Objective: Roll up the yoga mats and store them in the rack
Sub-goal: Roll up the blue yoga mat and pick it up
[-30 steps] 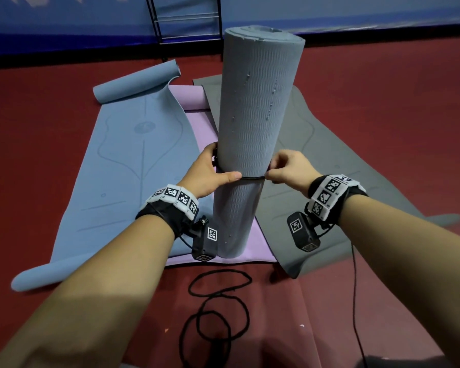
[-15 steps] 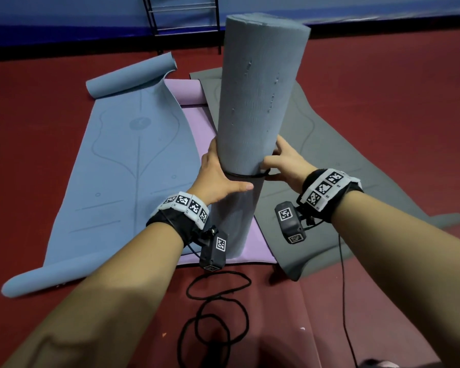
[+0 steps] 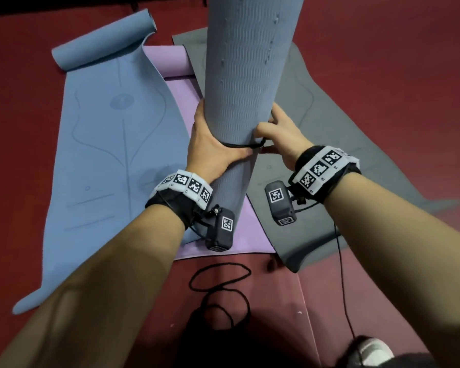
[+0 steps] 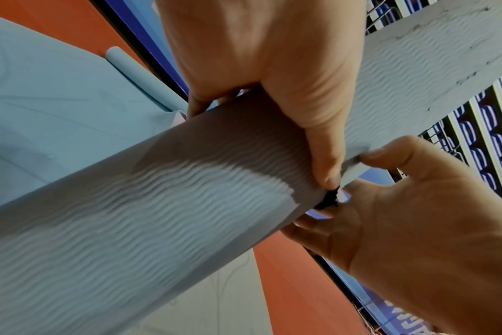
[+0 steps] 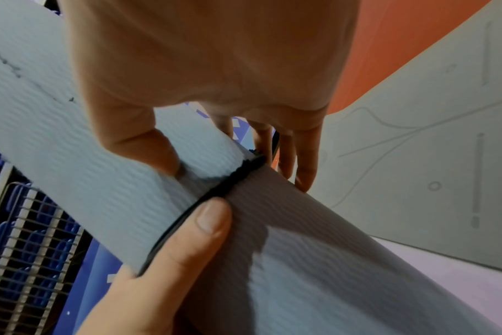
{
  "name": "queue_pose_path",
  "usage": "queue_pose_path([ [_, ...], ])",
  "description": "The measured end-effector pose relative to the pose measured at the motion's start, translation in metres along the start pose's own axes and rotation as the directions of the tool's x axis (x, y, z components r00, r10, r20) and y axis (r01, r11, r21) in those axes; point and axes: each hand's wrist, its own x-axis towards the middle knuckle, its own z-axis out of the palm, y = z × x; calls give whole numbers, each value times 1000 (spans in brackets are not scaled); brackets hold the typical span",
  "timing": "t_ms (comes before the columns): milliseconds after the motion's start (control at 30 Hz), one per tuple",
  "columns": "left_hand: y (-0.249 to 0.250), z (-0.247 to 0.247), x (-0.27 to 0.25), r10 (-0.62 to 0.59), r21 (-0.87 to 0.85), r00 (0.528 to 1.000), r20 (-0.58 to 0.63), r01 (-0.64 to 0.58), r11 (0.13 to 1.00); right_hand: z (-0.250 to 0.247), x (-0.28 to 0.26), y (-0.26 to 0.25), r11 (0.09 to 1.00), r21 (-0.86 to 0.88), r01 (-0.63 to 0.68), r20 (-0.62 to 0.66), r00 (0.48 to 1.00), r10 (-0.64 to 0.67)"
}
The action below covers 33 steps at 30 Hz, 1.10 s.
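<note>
1. The rolled grey mat (image 3: 239,75) stands nearly upright on its lower end on the purple mat (image 3: 175,102), which lies flat on the floor between the blue mat (image 3: 104,142) and the dark grey mat (image 3: 316,107). Its long axis runs up, past the top of the head view.
2. A black band (image 5: 230,183) rings the roll partway up, right where both hands meet.
3. The left hand (image 3: 210,144) wraps the roll's left side, its grip curled round the mat, thumb across the front just under the band.
4. The right hand (image 3: 282,136) is at the roll's right side, thumb on the front face, fingers reaching behind where the band bunches; whether they pinch the band I cannot tell.
5. Judgement: the band is being seated, and both hands are equally near. More black loops (image 3: 218,288) lie on the floor at the near edge of the mats.
</note>
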Motion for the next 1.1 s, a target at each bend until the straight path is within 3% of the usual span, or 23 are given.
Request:
queue_pose_path([
  [167,54,-59,22,-32,157,999,30,27,987,21,1,-62,987,86,-134,10,991,133],
  [267,64,-104,24,-107,271,993,46,91,958,47,4,-89,966,31,-256,73,965,253],
  [367,49,-152,8,-219,347,975,35,193,918,79,5,-109,944,31,-328,83,942,324],
  [467,12,-199,-24,-340,407,940,34,297,864,118,2,-115,904,195,-380,86,925,370],
  [533,-21,-229,-53,-436,456,899,42,371,809,149,-4,-106,870,234,-433,88,901,425],
  [667,-93,-281,-124,-601,544,798,47,484,685,216,-17,-68,858,130,-496,35,868,496],
  [733,-127,-302,-162,-632,532,773,57,512,674,247,-24,-47,860,70,-506,19,862,506],
  [900,-214,-361,-265,-709,545,705,20,587,599,362,-64,23,835,-193,-516,172,820,546],
  [1100,-324,-413,-402,-878,381,476,-51,822,423,509,-120,115,814,-370,-448,328,757,566],
])
